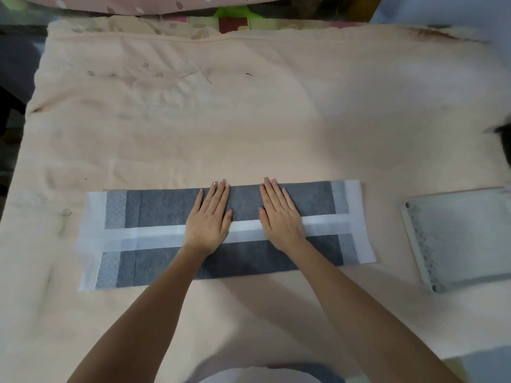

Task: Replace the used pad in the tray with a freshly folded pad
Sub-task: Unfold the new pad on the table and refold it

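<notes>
Two flat hands press a long grey absorbent pad with white plastic borders, which lies across a peach-coloured fleece blanket spread over the work surface. The pad stretches from left to right in front of the person, with its two long sides folded in so that the white edges meet along a pale strip down the middle. That layout suggests the folding is under way: the soft blanket gives a broad place to lay the pad out, and the folded flaps need weight to keep them down.

At the left of the strip's centre, the left hand lies palm down, fingers straight and close together, pointing to the far side. It holds nothing; it only presses the far flap and the seam. Just beside it, a little apart, the right hand does the same, flat and unclenched, fingertips reaching the pad's far edge.

Well apart at the right, a pale grey-green rectangular plastic tray with a patterned strip along its left rim waits on the blanket. Whether a used pad lies in it I cannot tell. My guess is that the fresh pad needs further folding to fit it.
</notes>
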